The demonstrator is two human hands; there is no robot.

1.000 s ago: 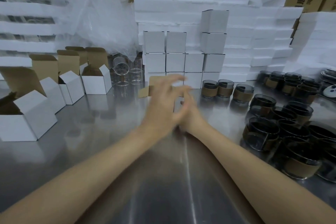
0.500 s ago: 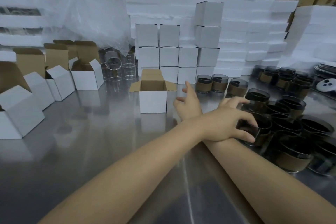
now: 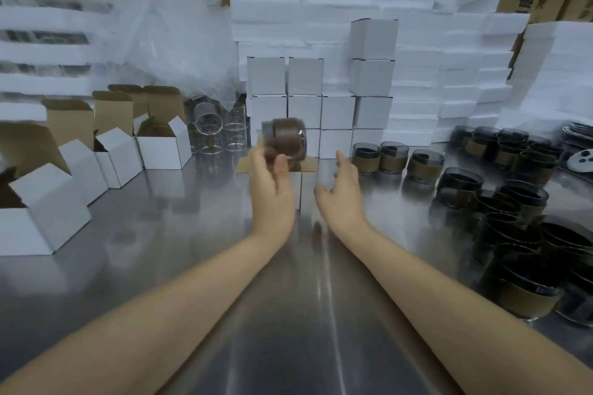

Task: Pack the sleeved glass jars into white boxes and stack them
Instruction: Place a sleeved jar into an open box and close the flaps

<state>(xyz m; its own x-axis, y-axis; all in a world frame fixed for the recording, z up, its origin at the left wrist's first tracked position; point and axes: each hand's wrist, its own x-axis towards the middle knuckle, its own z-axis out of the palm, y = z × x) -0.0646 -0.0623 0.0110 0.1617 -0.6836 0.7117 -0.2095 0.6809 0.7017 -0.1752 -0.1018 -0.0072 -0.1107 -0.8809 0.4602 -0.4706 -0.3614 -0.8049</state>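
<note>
Glass jar, brown paper sleeve: held over its box

Location, left to right. Empty white boxes (image 3: 160, 151), flaps up, wait along the left of the worktop (image 3: 160, 266). Clear unsleeved glasses (image 3: 208, 131) stand just beside them. Centre: the left hand (image 3: 271, 192) grips the sleeved jar (image 3: 284, 138) from below, thumb and fingers curled round it. The jar is tilted and blurred, raised above the open box (image 3: 305, 189). The right hand (image 3: 343, 196) hovers just beside that box, fingers spread and holding nothing. Behind, closed white boxes (image 3: 321, 106) form the stack. Right: a row of three jars (image 3: 396, 159), then a crowded group of waiting jars (image 3: 513, 218).

Handling, as judged. The jar is rigid, probably weighty for its size, and breakable. Bare glass at rim and base is likely slick, while the paper band offers friction. Best hold: round the sleeve at mid-height, not by the rim. The sleeve may slip on the glass under a light squeeze, so support from underneath helps. The fit in the box looks close, so the jar should go in upright and square, with the free hand steadying the box. Thin card dents easily: press flaps, not walls.
</note>
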